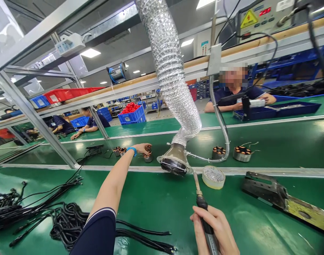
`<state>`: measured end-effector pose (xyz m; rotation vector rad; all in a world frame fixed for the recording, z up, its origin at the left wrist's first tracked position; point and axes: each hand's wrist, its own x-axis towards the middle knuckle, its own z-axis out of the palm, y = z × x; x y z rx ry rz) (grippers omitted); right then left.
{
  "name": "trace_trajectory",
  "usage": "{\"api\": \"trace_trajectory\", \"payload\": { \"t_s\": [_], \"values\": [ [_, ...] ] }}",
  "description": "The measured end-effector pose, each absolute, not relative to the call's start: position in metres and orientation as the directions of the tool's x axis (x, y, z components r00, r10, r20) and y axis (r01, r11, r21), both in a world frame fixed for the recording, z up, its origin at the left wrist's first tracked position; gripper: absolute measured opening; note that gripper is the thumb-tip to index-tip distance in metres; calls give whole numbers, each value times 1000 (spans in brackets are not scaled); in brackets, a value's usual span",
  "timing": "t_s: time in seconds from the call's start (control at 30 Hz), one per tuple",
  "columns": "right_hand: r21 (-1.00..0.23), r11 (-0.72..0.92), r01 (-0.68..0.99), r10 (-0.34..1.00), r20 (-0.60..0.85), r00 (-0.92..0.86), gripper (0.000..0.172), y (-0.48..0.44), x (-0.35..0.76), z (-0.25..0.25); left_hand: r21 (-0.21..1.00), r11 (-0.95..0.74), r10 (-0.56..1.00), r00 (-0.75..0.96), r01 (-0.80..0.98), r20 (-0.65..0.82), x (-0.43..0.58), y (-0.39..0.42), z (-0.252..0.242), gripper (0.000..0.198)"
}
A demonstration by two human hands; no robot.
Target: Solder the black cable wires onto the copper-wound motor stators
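My left hand (pixel 142 149), with a blue band at the wrist, reaches to the back strip of the bench and has its fingers round the top of a motor stator (pixel 148 157). In my right hand (pixel 214 230), at the lower right, is a soldering iron (pixel 201 202) with its tip pointing up and away. Just beyond that tip lies a round tub of pale, shiny material (pixel 214 177). Between the hands, a fume hood (pixel 175 160) hangs at the end of a silver duct (pixel 172 71). Two more stators (pixel 242 153) stand behind the tub.
Bundles of black cables (pixel 69 223) lie at the left and under my left arm. A metal holder (pixel 278 198) rests at the right. A metal rail (pixel 236 171) crosses the green bench. Co-workers sit beyond, near blue trays (pixel 294 109). A slanted post (pixel 37 120) rises at left.
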<state>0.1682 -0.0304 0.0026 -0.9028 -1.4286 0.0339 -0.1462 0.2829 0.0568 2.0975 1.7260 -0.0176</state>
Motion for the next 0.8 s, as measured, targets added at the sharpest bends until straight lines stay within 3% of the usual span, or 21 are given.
{"api": "trace_trajectory", "payload": {
  "t_s": [0.27,0.43,0.63,0.8],
  "values": [
    [-549,729,408,518,833,194,30,-36,169,7,32,-132,976,135,991,-169,-131,274,54,88],
    [-539,737,408,497,841,213,31,-40,170,9,-108,-122,988,111,987,-107,-121,253,52,79],
    [-519,746,416,444,854,271,30,-40,170,13,-164,-115,992,105,980,-70,-121,211,64,57],
    [-561,752,345,481,826,295,29,-45,173,20,-140,-192,981,185,971,-64,-119,155,88,44]
  ]
}}
